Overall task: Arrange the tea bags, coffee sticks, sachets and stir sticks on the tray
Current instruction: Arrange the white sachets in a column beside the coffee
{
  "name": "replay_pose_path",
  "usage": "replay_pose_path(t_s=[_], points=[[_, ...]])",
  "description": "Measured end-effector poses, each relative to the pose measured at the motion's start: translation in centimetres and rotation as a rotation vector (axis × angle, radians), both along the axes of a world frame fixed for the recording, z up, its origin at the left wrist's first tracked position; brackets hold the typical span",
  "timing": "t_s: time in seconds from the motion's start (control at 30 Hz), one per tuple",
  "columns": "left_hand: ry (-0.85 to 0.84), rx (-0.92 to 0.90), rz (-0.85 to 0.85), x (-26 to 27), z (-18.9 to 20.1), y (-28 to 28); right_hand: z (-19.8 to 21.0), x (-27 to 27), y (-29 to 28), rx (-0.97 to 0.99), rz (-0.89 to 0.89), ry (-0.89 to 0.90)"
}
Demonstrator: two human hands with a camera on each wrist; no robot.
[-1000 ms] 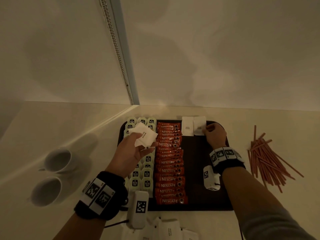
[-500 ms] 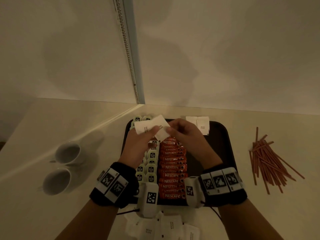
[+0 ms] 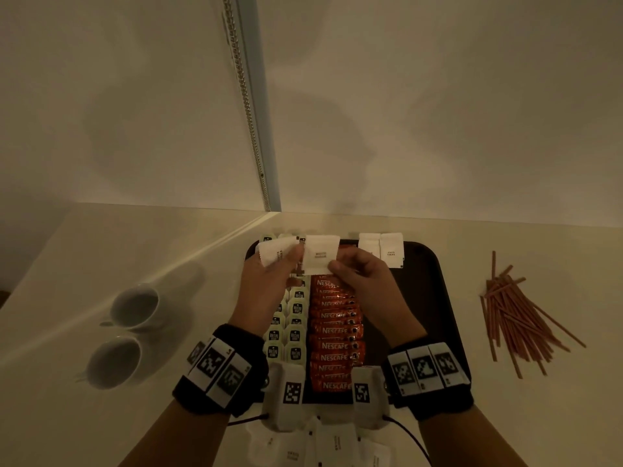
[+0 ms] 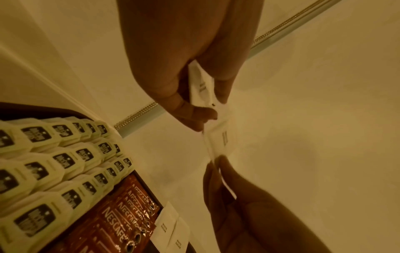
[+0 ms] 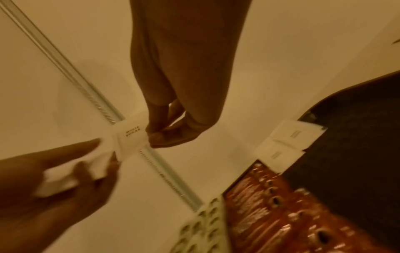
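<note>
Fingers of the right hand [image 3: 362, 281] pinch a white sugar sachet [image 3: 321, 254] by its near edge, above the far end of the tray [image 3: 435, 298]. Just left, the left hand [image 3: 269, 284] grips a second sachet [image 3: 274, 252] between thumb and fingers. On the tray lie rows of tea bags [image 3: 291, 332], a column of coffee sticks [image 3: 335, 335] and two sachets [image 3: 381, 249] at the far edge. More sachets [image 3: 323, 446] lie on the desk [image 3: 505, 416] near the person, stir sticks [image 3: 515, 318] right of the tray, two cups [image 3: 124, 335] left.

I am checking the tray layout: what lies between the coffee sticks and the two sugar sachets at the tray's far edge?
Nothing: the coffee sticks touch the sachets, per the left wrist view.
</note>
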State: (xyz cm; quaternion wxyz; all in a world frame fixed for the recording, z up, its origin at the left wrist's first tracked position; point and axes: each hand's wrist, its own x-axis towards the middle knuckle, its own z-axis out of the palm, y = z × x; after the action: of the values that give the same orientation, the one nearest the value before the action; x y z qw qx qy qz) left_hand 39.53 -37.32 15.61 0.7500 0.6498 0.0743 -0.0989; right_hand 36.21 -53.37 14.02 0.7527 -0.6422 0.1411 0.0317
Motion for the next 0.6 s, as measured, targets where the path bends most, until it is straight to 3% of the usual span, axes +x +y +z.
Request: replay_pose_path(t_s=[0.13,0.23,0.37,0.6], points=[[0.173,-0.166,0.004,0.0,-0.2,0.5,-2.8,0.7,-3.5,-0.097,-0.194,0.096],[0.222,-0.233,-0.015,0.0,-0.5,1.0,-6.4,1.5,-6.9,-0.347,-0.335,0.226],[0.277,-0.334,-0.018,0.1,-0.4,1.0,-10.0,2.5,-9.4,-0.572,-0.329,0.366],[0.336,-0.373,-0.034,0.3,-0.8,1.2,-11.4,4.0,-9.0,-0.576,-0.307,0.394]])
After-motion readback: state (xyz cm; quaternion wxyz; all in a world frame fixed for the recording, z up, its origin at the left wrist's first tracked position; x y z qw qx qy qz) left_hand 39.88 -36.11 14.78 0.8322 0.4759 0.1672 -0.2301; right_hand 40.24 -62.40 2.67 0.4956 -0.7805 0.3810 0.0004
